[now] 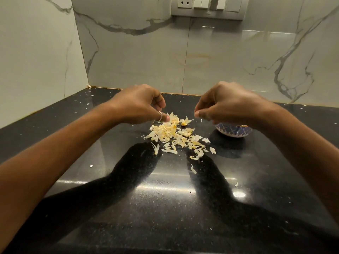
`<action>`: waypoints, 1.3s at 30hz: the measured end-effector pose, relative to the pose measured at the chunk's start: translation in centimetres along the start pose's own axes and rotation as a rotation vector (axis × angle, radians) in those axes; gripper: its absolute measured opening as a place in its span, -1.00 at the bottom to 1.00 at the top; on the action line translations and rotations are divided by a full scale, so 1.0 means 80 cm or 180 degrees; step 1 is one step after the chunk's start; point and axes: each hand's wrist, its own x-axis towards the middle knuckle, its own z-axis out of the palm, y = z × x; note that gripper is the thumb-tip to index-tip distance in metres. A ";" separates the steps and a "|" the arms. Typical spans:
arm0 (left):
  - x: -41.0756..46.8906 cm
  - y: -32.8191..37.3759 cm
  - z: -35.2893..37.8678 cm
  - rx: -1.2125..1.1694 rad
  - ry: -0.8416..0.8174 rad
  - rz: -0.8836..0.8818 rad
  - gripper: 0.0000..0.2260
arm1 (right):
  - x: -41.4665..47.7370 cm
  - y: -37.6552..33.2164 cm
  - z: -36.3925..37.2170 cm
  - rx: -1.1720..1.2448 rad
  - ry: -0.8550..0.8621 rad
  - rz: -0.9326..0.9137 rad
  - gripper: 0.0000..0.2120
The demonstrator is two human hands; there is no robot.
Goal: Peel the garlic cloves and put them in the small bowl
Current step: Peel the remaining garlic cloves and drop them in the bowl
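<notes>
A pile of pale garlic skins (176, 137) lies on the black counter (165, 208). A yellowish garlic clove (185, 123) sits at the pile's far edge. My left hand (141, 105), a ring on its thumb, hovers at the pile's back left with fingers curled. Its thumb tip touches the skins, and what lies under the palm is hidden. My right hand (225, 103) is to the right, fingertips drawn together against the thumb, with nothing visible between them. A tiny skin flake (201, 120) shows just below it. The small blue-and-white bowl (232, 131) stands under my right wrist, mostly covered.
Marble-look walls meet at the back left corner, behind the hands. A switch and socket panel (207, 8) is high on the back wall. Stray skin bits (193, 169) are scattered over the glossy counter. Dark reflections of my arms run across the counter in front.
</notes>
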 end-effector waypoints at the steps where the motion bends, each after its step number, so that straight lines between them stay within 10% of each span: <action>1: -0.002 0.000 -0.008 -0.0182 -0.0396 -0.0091 -0.49 | -0.002 0.000 -0.003 0.0114 -0.0209 0.0038 -0.86; 12: -0.022 -0.016 -0.032 -0.0193 -0.2053 -0.0612 -0.07 | -0.055 0.001 0.005 -0.0859 -0.1407 0.0467 -0.25; 27: 0.009 -0.018 0.005 -0.0849 -0.0133 -0.0091 -0.69 | 0.030 -0.003 0.061 0.0332 0.0306 0.0378 -0.78; 33: 0.021 -0.029 0.037 -0.0625 -0.0390 -0.0565 -0.23 | 0.043 0.002 0.098 0.0312 0.0088 0.0335 -0.45; 39: 0.024 -0.016 0.045 -0.1537 -0.1028 -0.0315 -0.16 | 0.038 0.000 0.106 0.1076 0.0164 -0.0148 -0.62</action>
